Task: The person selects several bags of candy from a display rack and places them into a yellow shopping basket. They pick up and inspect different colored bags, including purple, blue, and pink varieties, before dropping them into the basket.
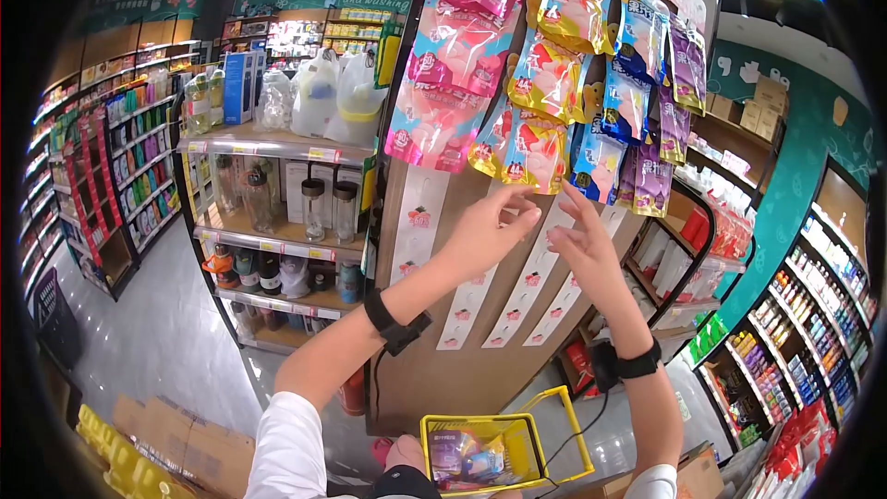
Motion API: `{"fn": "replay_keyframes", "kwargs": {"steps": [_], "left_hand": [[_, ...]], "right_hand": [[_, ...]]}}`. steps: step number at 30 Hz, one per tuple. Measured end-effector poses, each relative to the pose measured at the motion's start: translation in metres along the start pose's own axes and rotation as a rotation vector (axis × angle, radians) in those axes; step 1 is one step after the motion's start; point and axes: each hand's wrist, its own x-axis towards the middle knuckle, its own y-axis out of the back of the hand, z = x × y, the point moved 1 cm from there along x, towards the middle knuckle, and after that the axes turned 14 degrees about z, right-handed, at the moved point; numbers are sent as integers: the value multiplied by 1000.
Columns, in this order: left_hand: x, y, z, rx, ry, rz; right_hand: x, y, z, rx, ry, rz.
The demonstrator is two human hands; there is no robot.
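Pouches of gummy candy hang in rows on the display panel in front of me. My left hand [497, 226] is raised just under a yellow-and-red candy pouch [534, 150], its fingers bent and apart with the fingertips near the pouch's lower edge. Close to its right, my right hand [584, 238] has spread, curved fingers below a blue candy pouch [598, 162]. Neither hand shows anything in its grasp. Pink candy pouches [432, 125] hang to the left and purple ones [652, 176] to the right. White hanging strips [511, 310] with small printed pictures run down the panel behind my hands.
Below stands a yellow basket cart [565, 397] holding several candy packages [471, 460]. A shelf rack [277, 143] with bottles and cups is on the left. Cardboard [189, 444] lies at lower left. More stocked shelves [785, 314] line the right side.
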Motion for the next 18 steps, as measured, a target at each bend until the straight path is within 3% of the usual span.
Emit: {"fn": "replay_keyframes", "kwargs": {"steps": [9,15,18], "left_hand": [[6,14,1,-87,68,-50],[7,12,1,-175,146,-26],[9,11,-7,-145,86,-82]], "right_hand": [[12,-16,7,450,-286,88],[13,-14,17,418,-322,107],[8,-14,10,618,-366,99]]}}
